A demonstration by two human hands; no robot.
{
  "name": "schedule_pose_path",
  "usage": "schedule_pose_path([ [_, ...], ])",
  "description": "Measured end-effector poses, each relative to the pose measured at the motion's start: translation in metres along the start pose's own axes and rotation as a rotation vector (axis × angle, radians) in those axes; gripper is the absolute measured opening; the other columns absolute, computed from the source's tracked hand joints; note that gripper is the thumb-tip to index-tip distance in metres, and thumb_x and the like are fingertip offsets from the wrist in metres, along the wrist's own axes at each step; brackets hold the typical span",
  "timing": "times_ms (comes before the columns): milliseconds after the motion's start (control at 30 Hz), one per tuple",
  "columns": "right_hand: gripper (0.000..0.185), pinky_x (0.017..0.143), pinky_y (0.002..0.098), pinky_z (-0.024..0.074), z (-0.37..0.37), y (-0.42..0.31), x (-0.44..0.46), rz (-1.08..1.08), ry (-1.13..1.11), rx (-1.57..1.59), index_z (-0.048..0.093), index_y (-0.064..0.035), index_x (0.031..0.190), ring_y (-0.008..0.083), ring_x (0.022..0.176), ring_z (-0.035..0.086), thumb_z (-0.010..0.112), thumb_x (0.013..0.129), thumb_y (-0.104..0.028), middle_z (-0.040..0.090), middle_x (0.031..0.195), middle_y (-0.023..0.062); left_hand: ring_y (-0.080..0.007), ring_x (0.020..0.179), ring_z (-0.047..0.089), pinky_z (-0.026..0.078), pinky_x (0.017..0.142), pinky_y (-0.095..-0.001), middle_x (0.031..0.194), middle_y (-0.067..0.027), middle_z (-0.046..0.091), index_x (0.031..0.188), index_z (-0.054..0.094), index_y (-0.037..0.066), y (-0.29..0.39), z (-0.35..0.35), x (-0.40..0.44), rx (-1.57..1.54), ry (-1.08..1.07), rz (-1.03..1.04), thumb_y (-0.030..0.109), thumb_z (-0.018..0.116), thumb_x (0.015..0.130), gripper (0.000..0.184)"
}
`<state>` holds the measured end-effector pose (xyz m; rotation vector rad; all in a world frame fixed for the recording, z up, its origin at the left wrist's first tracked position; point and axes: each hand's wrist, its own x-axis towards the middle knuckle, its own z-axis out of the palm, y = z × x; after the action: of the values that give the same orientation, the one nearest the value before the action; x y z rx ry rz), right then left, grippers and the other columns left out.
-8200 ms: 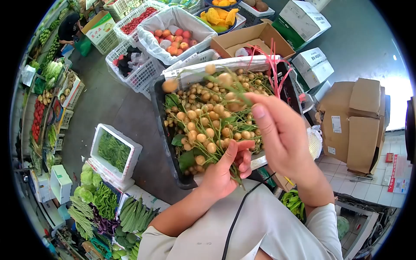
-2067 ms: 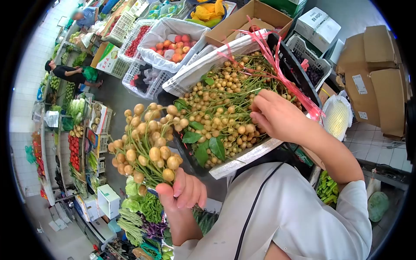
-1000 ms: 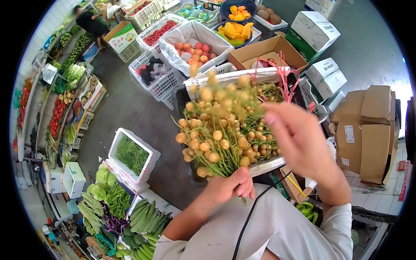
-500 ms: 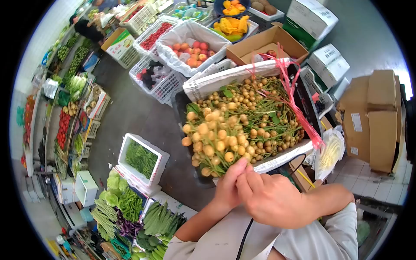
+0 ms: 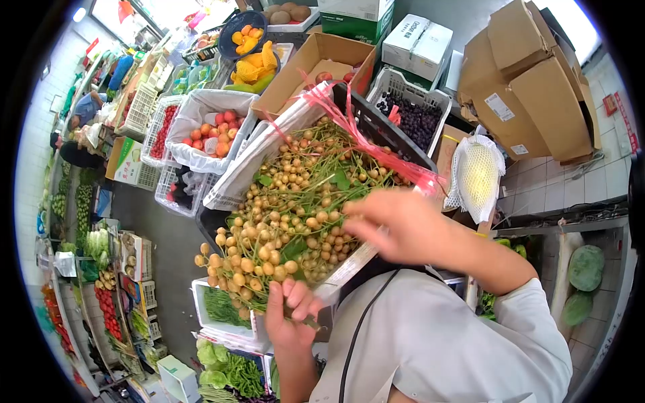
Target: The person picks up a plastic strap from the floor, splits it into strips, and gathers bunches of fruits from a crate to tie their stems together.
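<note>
In the head view, my left hand (image 5: 292, 314) is closed on the stems of a bunch of longans (image 5: 252, 269), small round yellow-brown fruit on green stalks. The bunch hangs over the near left corner of a white-walled box (image 5: 346, 272). More longans (image 5: 302, 181) lie in that box among tangled green stems and a few leaves. My right hand (image 5: 396, 225), smeared by motion, is over the box's near right edge with its fingers stretched toward the fruit. Nothing shows in it. Pink plastic string (image 5: 363, 138) runs along the box's far right side.
Beyond the box stand a cardboard box (image 5: 316, 57), a lined crate of peaches (image 5: 201, 154) and a crate of dark grapes (image 5: 430, 101). A netted yellow fruit (image 5: 478, 176) is at right. A foam box of greens (image 5: 225, 309) stands at lower left.
My hands were together at the bunch's stems; now they are apart. The right has moved over the box, while the left keeps the bunch, lower and further left. The view has turned.
</note>
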<state>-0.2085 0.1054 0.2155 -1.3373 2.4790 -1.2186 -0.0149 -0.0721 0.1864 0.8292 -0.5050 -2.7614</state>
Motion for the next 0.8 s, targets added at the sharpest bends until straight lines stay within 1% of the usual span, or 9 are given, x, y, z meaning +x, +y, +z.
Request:
schedule_pose_path([
  [67, 0.019, 0.073, 0.0439, 0.0555, -0.002, 0.043, 0.008, 0.071, 0.128, -0.174, 0.073, -0.0086, 0.095, 0.0326, 0.081, 0.068, 0.067, 0.092, -0.027, 0.069, 0.085, 0.0124, -0.009, 0.058, 0.051, 0.046, 0.06, -0.0284, 0.074, 0.0016, 0.049, 0.096, 0.048, 0.007, 0.009, -0.014, 0.004, -0.282, -0.289, -0.106, 0.038, 0.041, 0.111, 0.035],
  [200, 0.015, 0.074, 0.0455, 0.0544, 0.005, 0.1, 0.029, 0.1, 0.172, -0.259, 0.073, -0.0085, 0.093, 0.0355, 0.085, 0.066, 0.067, 0.089, -0.021, 0.066, 0.086, 0.0111, -0.0088, 0.05, 0.048, 0.042, 0.049, -0.0267, 0.068, 0.0028, 0.046, 0.094, 0.048, 0.007, 0.019, -0.01, -0.003, -0.268, -0.312, -0.122, 0.04, 0.038, 0.112, 0.039],
  [400, 0.011, 0.082, 0.043, 0.0564, 0.049, 0.15, 0.071, 0.027, -0.031, -0.508, 0.072, -0.0077, 0.091, 0.0309, 0.105, 0.063, 0.066, 0.084, -0.012, 0.063, 0.105, 0.0121, -0.0066, 0.044, 0.038, 0.035, 0.042, -0.0264, 0.065, 0.0043, 0.043, 0.09, 0.047, 0.009, 0.038, 0.003, -0.026, 0.11, -0.264, -0.085, 0.04, 0.043, 0.11, 0.037],
  [433, 0.012, 0.084, 0.0427, 0.0572, 0.053, 0.153, 0.075, 0.046, -0.113, -0.579, 0.071, -0.0062, 0.092, 0.0305, 0.108, 0.062, 0.065, 0.082, -0.008, 0.061, 0.109, 0.0131, -0.0054, 0.042, 0.034, 0.031, 0.04, -0.0253, 0.062, 0.0059, 0.04, 0.086, 0.047, 0.011, 0.041, 0.01, -0.031, 0.247, -0.205, -0.047, 0.042, 0.051, 0.106, 0.038],
  [467, 0.012, 0.084, 0.0427, 0.0572, 0.056, 0.156, 0.077, 0.042, -0.111, -0.576, 0.071, -0.0062, 0.092, 0.0305, 0.108, 0.062, 0.065, 0.082, -0.008, 0.061, 0.109, 0.0131, -0.0041, 0.04, 0.03, 0.027, 0.038, -0.0243, 0.058, 0.0074, 0.037, 0.082, 0.047, 0.012, 0.043, 0.013, -0.034, 0.381, -0.144, -0.008, 0.044, 0.059, 0.103, 0.04],
  [533, 0.013, 0.084, 0.0412, 0.0572, 0.055, 0.155, 0.08, 0.057, -0.052, -0.611, 0.07, -0.0052, 0.093, 0.0311, 0.105, 0.062, 0.065, 0.082, -0.008, 0.061, 0.107, 0.0139, -0.0045, 0.041, 0.031, 0.029, 0.039, -0.0247, 0.059, 0.0068, 0.037, 0.082, 0.047, 0.012, 0.048, 0.01, -0.036, 0.352, -0.181, -0.023, 0.043, 0.058, 0.103, 0.039],
  [600, 0.014, 0.083, 0.0409, 0.0567, 0.046, 0.149, 0.08, 0.06, -0.041, -0.549, 0.07, -0.0055, 0.096, 0.0314, 0.104, 0.062, 0.066, 0.084, -0.01, 0.062, 0.107, 0.0139, -0.005, 0.043, 0.033, 0.031, 0.042, -0.0251, 0.061, 0.0064, 0.038, 0.083, 0.047, 0.011, 0.051, 0.006, -0.038, 0.358, -0.21, -0.063, 0.041, 0.057, 0.104, 0.038],
  [733, 0.014, 0.079, 0.0418, 0.0539, 0.016, 0.116, 0.079, -0.195, 0.118, -0.243, 0.067, -0.0041, 0.1, 0.0295, 0.099, 0.064, 0.066, 0.09, -0.013, 0.064, 0.1, 0.0135, -0.0054, 0.045, 0.034, 0.031, 0.043, -0.0253, 0.063, 0.0054, 0.04, 0.084, 0.048, 0.01, 0.049, 0.004, -0.037, 0.309, -0.135, -0.052, 0.04, 0.056, 0.105, 0.037],
  [800, 0.014, 0.076, 0.039, 0.0522, -0.007, 0.073, 0.07, 0.06, -0.065, 0.225, 0.064, -0.0024, 0.1, 0.0267, 0.086, 0.065, 0.064, 0.094, -0.015, 0.066, 0.09, 0.0133, -0.0056, 0.046, 0.034, 0.031, 0.044, -0.0255, 0.065, 0.0045, 0.04, 0.085, 0.048, 0.009, 0.049, 0.005, -0.034, 0.303, -0.1, -0.051, 0.04, 0.056, 0.105, 0.037],
])
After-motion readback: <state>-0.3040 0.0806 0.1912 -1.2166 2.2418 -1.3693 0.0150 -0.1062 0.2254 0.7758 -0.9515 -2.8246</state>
